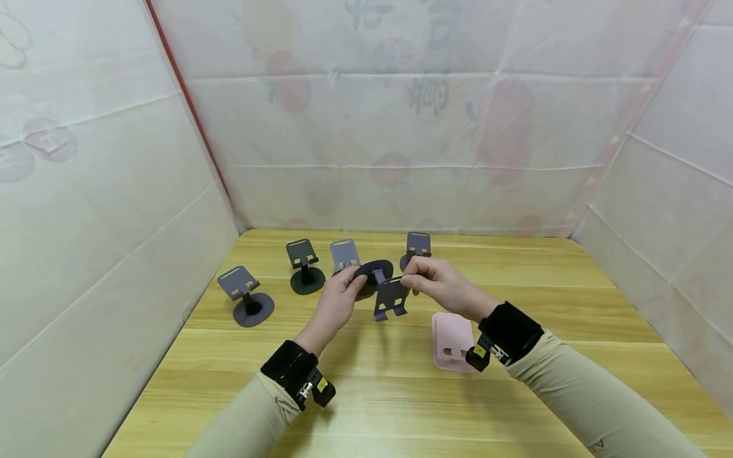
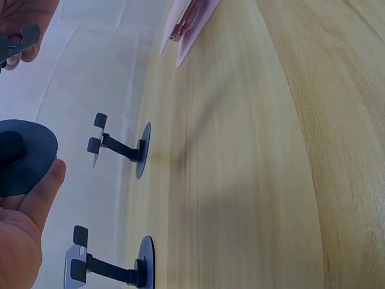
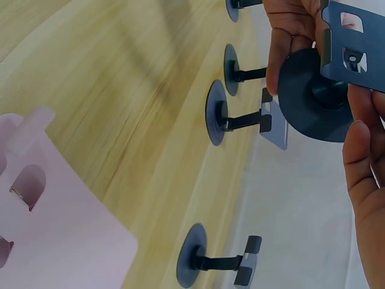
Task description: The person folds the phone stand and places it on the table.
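Holding a dark phone stand [image 1: 385, 289] aloft, both hands, open tabletop [image 1: 372, 394] below

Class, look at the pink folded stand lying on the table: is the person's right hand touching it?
Apart. The head view shows the right hand raised, pinching the dark stand, while the pink stand lies flat on the table nearer the wrist, bare wood between.

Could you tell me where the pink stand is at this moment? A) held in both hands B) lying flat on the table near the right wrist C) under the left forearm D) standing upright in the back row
B: the pink stand lies flat on the wooden table beside the right wrist, while both hands hold a dark stand.
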